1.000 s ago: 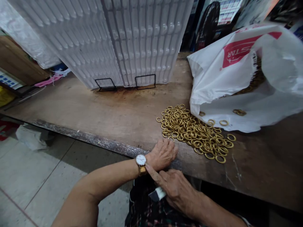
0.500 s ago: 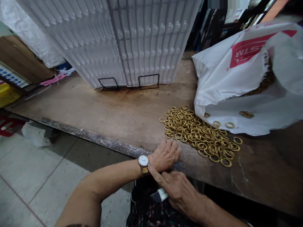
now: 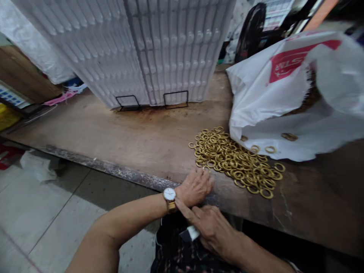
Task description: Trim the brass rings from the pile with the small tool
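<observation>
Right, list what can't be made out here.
All in the head view:
Left hand: palm, hidden beneath its back.
Small white and dark piece: partly covered by the right hand; held or worn, I can't tell.
Golden rings: their count, since they overlap.
White bag: most of its inside, hidden by its own walls.
Wristwatch: the time, too small to read.
Ridged panels: tops, cut off by the upper edge.

Left hand [image 3: 196,185] near gold-coloured rings [image 3: 233,159], right hand [image 3: 214,230] around a white-and-dark object [image 3: 192,232] beside the wristwatch [image 3: 170,194].
</observation>
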A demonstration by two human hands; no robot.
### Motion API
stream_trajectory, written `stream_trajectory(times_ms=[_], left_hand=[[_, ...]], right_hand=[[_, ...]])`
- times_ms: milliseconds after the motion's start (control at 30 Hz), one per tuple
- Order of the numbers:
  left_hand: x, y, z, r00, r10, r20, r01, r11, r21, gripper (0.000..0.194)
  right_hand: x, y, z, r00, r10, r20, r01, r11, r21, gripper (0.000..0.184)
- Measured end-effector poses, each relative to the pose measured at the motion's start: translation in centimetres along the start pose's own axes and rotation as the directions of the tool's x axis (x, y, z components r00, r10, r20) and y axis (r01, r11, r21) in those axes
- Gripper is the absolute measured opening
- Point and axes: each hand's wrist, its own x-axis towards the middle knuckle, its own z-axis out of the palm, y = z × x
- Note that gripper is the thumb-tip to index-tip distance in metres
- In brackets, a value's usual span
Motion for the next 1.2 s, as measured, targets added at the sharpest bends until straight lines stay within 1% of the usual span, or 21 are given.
stream_trajectory(times_ms=[100, 133, 167, 200, 267, 333, 367, 400, 433, 467, 567, 600, 633, 667, 733, 800, 900, 967, 1000, 1067, 1200], left_hand=[[-0.9, 0.2, 1.3, 0.995, 0.022, -0.098, -0.019, 0.999, 0.032, 0.033], [-1.0, 0.1, 1.8, 0.993, 0.021, -0.114, -0.02, 1.0, 0.009, 0.034], [-1.0, 0.0, 2.3, 0.995, -0.003, -0.101, 0.0, 1.0, -0.031, 0.035], [-0.9, -0.2, 2.8, 0.997, -0.006, -0.076, -0.001, 0.997, -0.082, 0.035], [-0.3, -0.5, 3.3, 0.996, -0.08, -0.031, 0.073, 0.98, -0.184, 0.031], [0.1, -0.8, 3.4, 0.991, -0.13, 0.021, 0.131, 0.959, -0.253, 0.023], [0.2, -0.9, 3.3, 0.987, -0.154, 0.038, 0.159, 0.95, -0.27, 0.02], [0.1, -1.0, 3.2, 0.98, -0.197, 0.036, 0.2, 0.939, -0.279, 0.021], [0.0, -1.0, 3.2, 0.971, -0.237, 0.033, 0.236, 0.926, -0.296, 0.021], [-0.1, -1.0, 3.2, 0.964, -0.265, 0.026, 0.259, 0.908, -0.328, 0.022], [-0.6, -1.1, 3.3, 0.953, -0.302, 0.006, 0.275, 0.858, -0.435, 0.02], [-0.7, -1.1, 3.4, 0.951, -0.31, 0.003, 0.278, 0.846, -0.455, 0.02], [-0.7, -1.1, 3.4, 0.947, -0.321, 0.002, 0.285, 0.838, -0.466, 0.019], [-0.6, -1.1, 3.3, 0.943, -0.332, 0.003, 0.294, 0.83, -0.473, 0.019], [-0.5, -1.0, 3.3, 0.935, -0.355, 0.0, 0.308, 0.81, -0.499, 0.017], [-0.5, -0.7, 3.3, 0.922, -0.386, -0.027, 0.309, 0.777, -0.548, 0.016], [-0.6, 0.3, 3.5, 0.888, -0.447, -0.104, 0.284, 0.714, -0.64, 0.016], [-0.6, 1.4, 3.4, 0.866, -0.482, -0.132, 0.269, 0.673, -0.689, 0.016], [-0.6, 2.0, 3.4, 0.856, -0.496, -0.144, 0.26, 0.655, -0.71, 0.015], [-0.3, 3.3, 3.0, 0.852, -0.504, -0.139, 0.237, 0.61, -0.756, 0.014], [0.6, 5.4, 2.3, 0.877, -0.465, -0.12, 0.188, 0.561, -0.806, 0.011]], right_hand=[[0.1, -0.4, -0.9, 0.996, 0.011, 0.084, -0.013, 1.0, 0.014, 0.088], [0.0, -0.4, -1.1, 0.994, 0.011, 0.104, -0.012, 1.0, 0.01, 0.085], [0.0, -0.3, -1.2, 0.994, 0.004, 0.111, -0.006, 1.0, 0.018, 0.084], [-0.2, -0.1, -1.2, 0.996, 0.025, 0.089, -0.026, 1.0, 0.015, 0.081], [-1.0, 0.9, -1.3, 0.996, 0.087, 0.005, -0.087, 0.996, 0.004, 0.075], [-2.6, 2.2, -1.5, 0.972, 0.199, -0.123, -0.2, 0.98, 0.004, 0.063], [-3.6, 2.9, -1.7, 0.944, 0.264, -0.199, -0.268, 0.963, 0.01, 0.055], [-4.8, 3.6, -2.0, 0.901, 0.338, -0.272, -0.346, 0.938, 0.019, 0.048], [-6.1, 4.3, -2.4, 0.838, 0.42, -0.349, -0.44, 0.898, 0.025, 0.042], [-7.5, 4.9, -2.7, 0.777, 0.473, -0.416, -0.506, 0.862, 0.036, 0.038], [-11.4, 6.4, -3.6, 0.586, 0.651, -0.483, -0.72, 0.691, 0.059, 0.035], [-12.3, 6.7, -3.7, 0.526, 0.699, -0.485, -0.777, 0.627, 0.06, 0.033], [-13.1, 7.0, -3.8, 0.48, 0.738, -0.475, -0.82, 0.57, 0.056, 0.032], [-13.7, 7.2, -3.8, 0.446, 0.765, -0.464, -0.849, 0.526, 0.051, 0.031], [-14.0, 7.6, -3.5, 0.408, 0.802, -0.437, -0.883, 0.468, 0.036, 0.033], [-13.6, 8.0, -3.2, 0.379, 0.825, -0.419, -0.904, 0.427, 0.024, 0.032], [-12.1, 8.4, -3.1, 0.317, 0.874, -0.368, -0.941, 0.337, -0.01, 0.023], [-11.3, 8.5, -3.4, 0.283, 0.899, -0.333, -0.957, 0.286, -0.043, 0.018], [-11.1, 8.5, -3.6, 0.273, 0.907, -0.321, -0.961, 0.271, -0.052, 0.016], [-10.8, 8.5, -3.9, 0.263, 0.915, -0.305, -0.964, 0.262, -0.047, 0.014], [-10.9, 8.6, -4.1, 0.272, 0.919, -0.285, -0.961, 0.274, -0.034, 0.014]])
